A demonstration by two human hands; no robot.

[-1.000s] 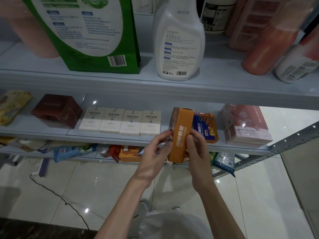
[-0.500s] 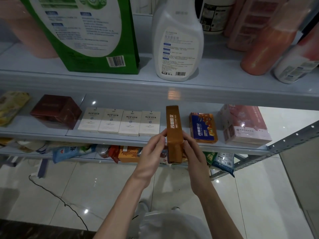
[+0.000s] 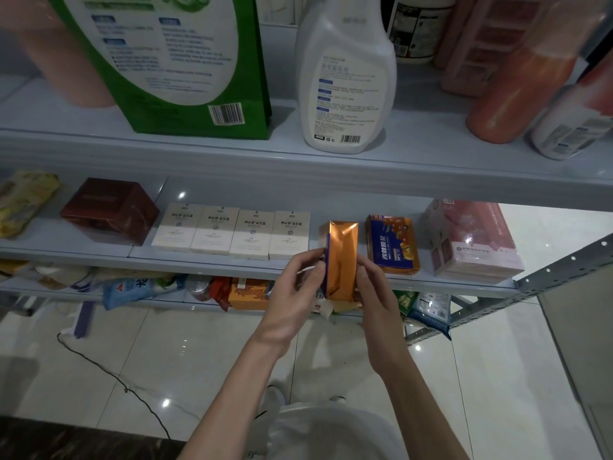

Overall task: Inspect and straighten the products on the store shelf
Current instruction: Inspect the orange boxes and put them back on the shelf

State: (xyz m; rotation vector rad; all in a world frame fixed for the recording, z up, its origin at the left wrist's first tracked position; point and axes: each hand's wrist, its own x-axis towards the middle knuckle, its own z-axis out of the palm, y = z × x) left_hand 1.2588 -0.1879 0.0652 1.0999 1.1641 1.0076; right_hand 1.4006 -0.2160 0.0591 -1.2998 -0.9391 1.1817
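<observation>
Your left hand [image 3: 295, 287] and right hand [image 3: 376, 288] both grip one orange box [image 3: 341, 257]. The left thumb and fingers pinch its left edge, and the right fingers curl round its right side. You hold the box upright with its narrow foil end towards you, and a thin strip of its blue face shows along the left. It hangs in front of the front edge of the middle shelf [image 3: 199, 260], its lower end below that edge. I cannot tell whether it touches the shelf.

Behind the box the shelf has a gap. Just right of the gap a blue box [image 3: 393, 244] with the same orange trim leans back near the front edge. Beyond it, at the right end of the shelf, lies a pink pack [image 3: 471, 237] in clear wrap. Left of the gap four white boxes [image 3: 232, 232] stand side by side, touching, in a row along the front edge. Further left sits a dark red box [image 3: 109, 210], turned at an angle, and a yellow bag [image 3: 23, 204] lies at the far left end.

On the upper shelf [image 3: 232, 161] a green bag [image 3: 185, 61] stands left of the middle, with its barcode facing you. A white spray bottle [image 3: 345, 78] stands near the middle, and an orange bottle [image 3: 517, 84] leans towards the right end.

On the lower shelf, a blue bag [image 3: 132, 288] and a flat orange carton [image 3: 250, 293] lie among other packets. A black cable [image 3: 116, 376] trails over the tiled floor.
</observation>
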